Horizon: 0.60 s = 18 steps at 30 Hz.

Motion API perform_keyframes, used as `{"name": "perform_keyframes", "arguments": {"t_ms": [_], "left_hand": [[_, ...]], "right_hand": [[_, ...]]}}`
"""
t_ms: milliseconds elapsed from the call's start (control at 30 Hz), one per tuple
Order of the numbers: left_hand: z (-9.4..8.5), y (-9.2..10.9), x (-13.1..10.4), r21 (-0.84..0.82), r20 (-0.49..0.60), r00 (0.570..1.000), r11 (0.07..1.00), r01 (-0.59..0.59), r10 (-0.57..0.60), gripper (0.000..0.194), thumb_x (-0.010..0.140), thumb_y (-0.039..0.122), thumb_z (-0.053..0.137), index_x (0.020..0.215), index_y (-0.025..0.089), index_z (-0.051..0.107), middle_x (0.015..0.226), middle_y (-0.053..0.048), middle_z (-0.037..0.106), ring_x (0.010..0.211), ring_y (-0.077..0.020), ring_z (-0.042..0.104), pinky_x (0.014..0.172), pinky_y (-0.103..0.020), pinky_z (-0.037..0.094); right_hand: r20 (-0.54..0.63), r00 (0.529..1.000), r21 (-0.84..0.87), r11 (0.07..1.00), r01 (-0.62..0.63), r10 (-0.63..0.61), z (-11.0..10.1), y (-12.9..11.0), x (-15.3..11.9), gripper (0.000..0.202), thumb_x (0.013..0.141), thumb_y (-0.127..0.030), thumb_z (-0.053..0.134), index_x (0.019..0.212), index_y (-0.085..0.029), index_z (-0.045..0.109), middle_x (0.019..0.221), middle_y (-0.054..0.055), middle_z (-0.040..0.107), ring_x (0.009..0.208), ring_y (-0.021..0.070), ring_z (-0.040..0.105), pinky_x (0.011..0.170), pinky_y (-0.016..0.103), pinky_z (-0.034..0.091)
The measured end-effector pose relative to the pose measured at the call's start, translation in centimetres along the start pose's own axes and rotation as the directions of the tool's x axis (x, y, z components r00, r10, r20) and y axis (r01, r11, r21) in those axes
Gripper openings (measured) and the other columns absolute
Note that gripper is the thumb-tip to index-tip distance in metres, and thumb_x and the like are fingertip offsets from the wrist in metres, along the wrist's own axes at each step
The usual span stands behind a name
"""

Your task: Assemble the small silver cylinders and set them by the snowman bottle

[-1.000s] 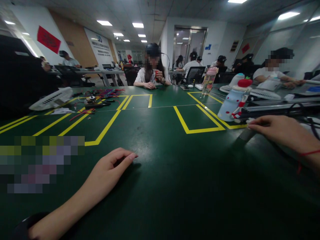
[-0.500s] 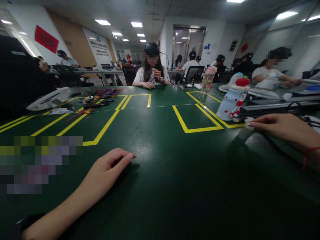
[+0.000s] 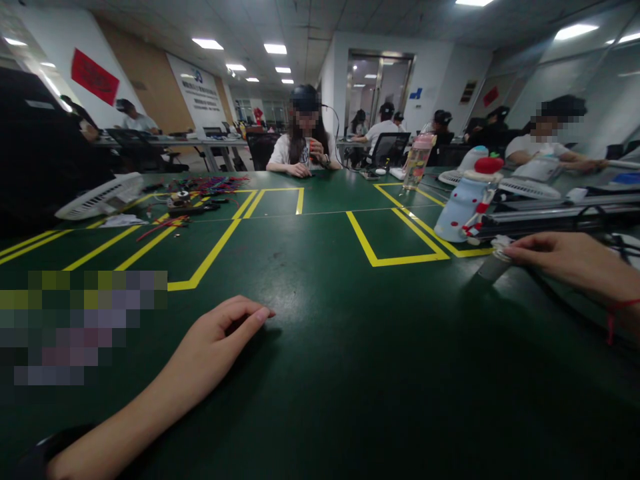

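Right hand [image 3: 565,260] pinches grey cylinder [image 3: 494,268], wall sign [image 3: 194,92] illegibly blurred

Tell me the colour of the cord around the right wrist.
Red; the cord by the right hand shows best in the head view.

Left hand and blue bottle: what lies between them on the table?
In the head view, yellow tape lies between the left hand and the blue bottle, stuck in straight strips on the green table.
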<state>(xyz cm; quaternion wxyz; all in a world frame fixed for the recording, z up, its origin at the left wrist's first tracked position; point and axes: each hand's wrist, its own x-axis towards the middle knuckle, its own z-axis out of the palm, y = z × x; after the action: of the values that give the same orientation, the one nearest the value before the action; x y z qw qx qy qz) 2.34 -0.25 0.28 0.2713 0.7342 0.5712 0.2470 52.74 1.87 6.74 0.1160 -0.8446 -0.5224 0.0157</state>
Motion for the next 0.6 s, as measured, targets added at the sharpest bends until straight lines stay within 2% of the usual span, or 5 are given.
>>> {"name": "perform_keyframes", "arguments": {"t_ms": [133,267,433,533,600], "left_hand": [[0.0,0.0,0.0,0.0,0.005,1.0,1.0,-0.007,0.007,0.03,0.09,0.049,0.049,0.091,0.027,0.069,0.093,0.0,0.067,0.088,-0.0205,0.062,0.077,-0.03,0.045],[0.1,-0.1,-0.1,0.001,0.006,1.0,1.0,-0.006,0.006,0.031,0.09,0.05,0.049,0.092,0.026,0.068,0.094,-0.001,0.066,0.088,-0.0209,0.061,0.077,-0.031,0.044],[0.4,-0.4,0.3,0.007,0.011,1.0,1.0,-0.015,0.015,0.032,0.089,0.051,0.049,0.091,0.025,0.068,0.095,-0.001,0.066,0.09,-0.0211,0.061,0.079,-0.031,0.044],[0.5,-0.5,0.4,0.006,0.007,1.0,1.0,-0.013,0.013,0.032,0.089,0.052,0.049,0.091,0.025,0.068,0.094,0.0,0.066,0.09,-0.0211,0.061,0.079,-0.031,0.043],[0.4,-0.4,0.3,0.004,0.007,1.0,1.0,-0.012,0.012,0.032,0.089,0.052,0.05,0.091,0.025,0.068,0.094,0.0,0.066,0.089,-0.0209,0.061,0.078,-0.031,0.043]], "right_hand": [[-0.057,0.998,0.058,0.998,0.029,-0.026,1.1,0.6,-1.5,0.042,0.085,-0.046,0.05,0.108,-0.015,0.068,0.1,0.014,0.067,0.087,0.0203,0.061,0.075,0.034,0.041],[-0.086,0.993,0.245,0.964,0.102,-0.083,3.8,2.0,-2.3,0.061,0.074,-0.048,0.066,0.126,-0.019,0.053,0.112,0.015,0.064,0.087,0.0218,0.065,0.074,0.032,0.046],[-0.32,0.94,0.288,0.933,0.214,-0.117,5.7,-0.1,-3.5,0.055,0.068,-0.04,0.073,0.114,-0.018,0.054,0.113,0.014,0.062,0.089,0.0202,0.063,0.08,0.032,0.047],[-0.072,0.979,0.749,0.638,0.181,-0.192,5.8,-5.0,-6.9,0.053,0.071,-0.037,0.072,0.115,-0.021,0.049,0.111,0.01,0.06,0.088,0.016,0.062,0.079,0.029,0.049],[0.29,0.878,0.928,0.334,-0.162,-0.38,6.0,-9.0,-9.8,0.048,0.073,-0.038,0.07,0.112,-0.023,0.047,0.104,0.006,0.062,0.084,0.0146,0.063,0.075,0.029,0.051]]}}
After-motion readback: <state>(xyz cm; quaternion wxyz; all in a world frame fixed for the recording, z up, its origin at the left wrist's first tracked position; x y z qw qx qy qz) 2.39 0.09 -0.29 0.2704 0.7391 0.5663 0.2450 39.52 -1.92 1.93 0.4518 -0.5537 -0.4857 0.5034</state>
